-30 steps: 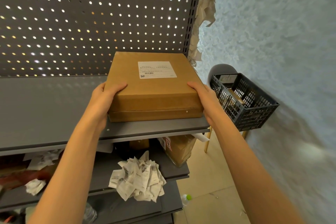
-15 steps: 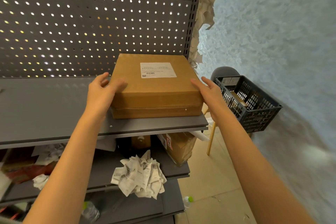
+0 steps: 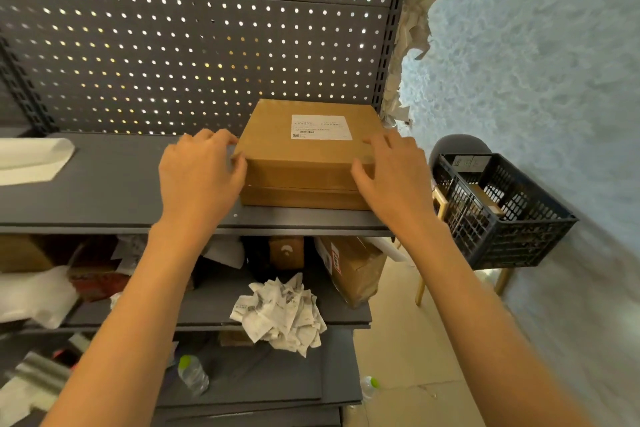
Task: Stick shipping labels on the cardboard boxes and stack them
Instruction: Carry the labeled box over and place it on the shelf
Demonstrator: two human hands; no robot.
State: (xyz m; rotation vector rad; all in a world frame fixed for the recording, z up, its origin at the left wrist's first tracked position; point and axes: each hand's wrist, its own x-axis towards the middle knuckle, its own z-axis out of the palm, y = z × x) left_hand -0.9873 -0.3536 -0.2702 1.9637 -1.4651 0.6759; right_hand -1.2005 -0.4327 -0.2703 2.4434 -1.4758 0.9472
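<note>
White padded sheet (image 3: 33, 159), far left of the top shelf (image 3: 114, 184), cut off by the frame edge; what it is I cannot say.

My left hand (image 3: 199, 173): fingers loosely curled against the left front corner of the cardboard box (image 3: 304, 163), touching, not gripping.

Cardboard box: 1, flat, brown, resting on the shelf's right end, back edge close to the pegboard (image 3: 207, 45). Shipping label (image 3: 321, 127) stuck on its lid; print too small to read.

My right hand (image 3: 391, 177): fingers relaxed over the right front corner, touching the lid, holding nothing.

Black crate (image 3: 502, 215), right of the shelf, well apart; contents partly hidden.

Risk: the box sits near the shelf's right end, so a careless shove from my left hand could slide it over that side. No 2nd box shows beneath it, though a seam runs along its front.

Hidden: the box's back and underside; items on the lower shelves are jumbled and dim, apart from crumpled paper (image 3: 280, 315).
</note>
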